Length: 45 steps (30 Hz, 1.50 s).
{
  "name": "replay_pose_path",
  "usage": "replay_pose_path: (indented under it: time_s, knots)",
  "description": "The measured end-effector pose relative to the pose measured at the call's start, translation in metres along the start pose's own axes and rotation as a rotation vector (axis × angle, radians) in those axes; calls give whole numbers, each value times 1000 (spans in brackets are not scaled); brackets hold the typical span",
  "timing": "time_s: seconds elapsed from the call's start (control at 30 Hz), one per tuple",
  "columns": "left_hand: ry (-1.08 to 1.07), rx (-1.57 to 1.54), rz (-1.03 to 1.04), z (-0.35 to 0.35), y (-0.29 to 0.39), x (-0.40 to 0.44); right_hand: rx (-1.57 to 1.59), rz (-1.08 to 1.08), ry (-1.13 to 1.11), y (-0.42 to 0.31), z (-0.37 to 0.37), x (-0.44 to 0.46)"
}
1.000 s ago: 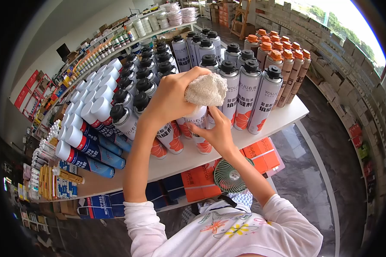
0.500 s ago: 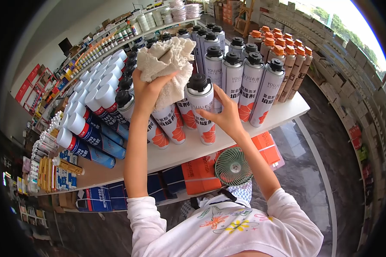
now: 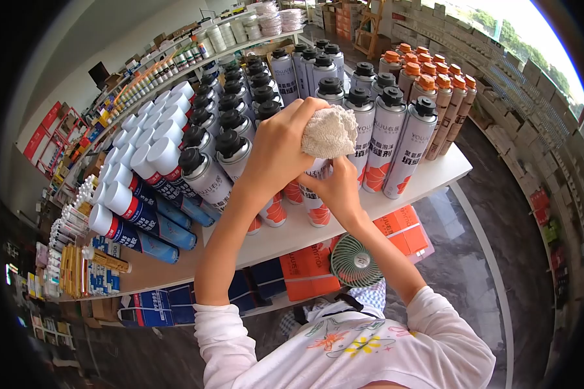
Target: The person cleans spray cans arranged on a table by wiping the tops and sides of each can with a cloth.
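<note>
My left hand is wrapped round a cream cloth, which lies over the top of a white and red spray can near the table's front edge. The cloth and hand hide that can's cap. Lower down, my right hand grips the same can by its side. The can stands upright on the white table. Matching cans with black caps stand close around it, among them one to the left and one to the right.
Brown cans with orange caps stand at the table's right end. Blue cans with white caps fill the left part. Below the table are a green fan, orange boxes and blue boxes. Shelves line both sides.
Half a second ago the cloth was raised to the left, with the can's black cap showing. My left hand has brought it right and down onto the can's top; my right hand stays on the can.
</note>
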<state>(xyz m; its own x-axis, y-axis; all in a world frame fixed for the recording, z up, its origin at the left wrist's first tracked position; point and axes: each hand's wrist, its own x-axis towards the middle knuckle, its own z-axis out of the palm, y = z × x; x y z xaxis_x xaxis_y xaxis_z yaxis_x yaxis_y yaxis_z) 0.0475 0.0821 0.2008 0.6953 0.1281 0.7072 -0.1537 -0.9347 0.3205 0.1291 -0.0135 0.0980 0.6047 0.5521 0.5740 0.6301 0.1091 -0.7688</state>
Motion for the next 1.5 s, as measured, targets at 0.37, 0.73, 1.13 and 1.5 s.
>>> replay_pose_path:
  time_s: [0.37,0.73,1.13,1.5]
  knots:
    - [-253,-464,18,-23,-37,10,157,-78,1,5,0,7]
    - [-226,-468,60,-20,-41,8,94,-68,-82,12,-6,14]
    - [114,-125,-10,6,-5,-9,115,8,-86,15,-7,11]
    - [-137,-332,65,-20,-36,1,195,-37,-260,19,-24,30]
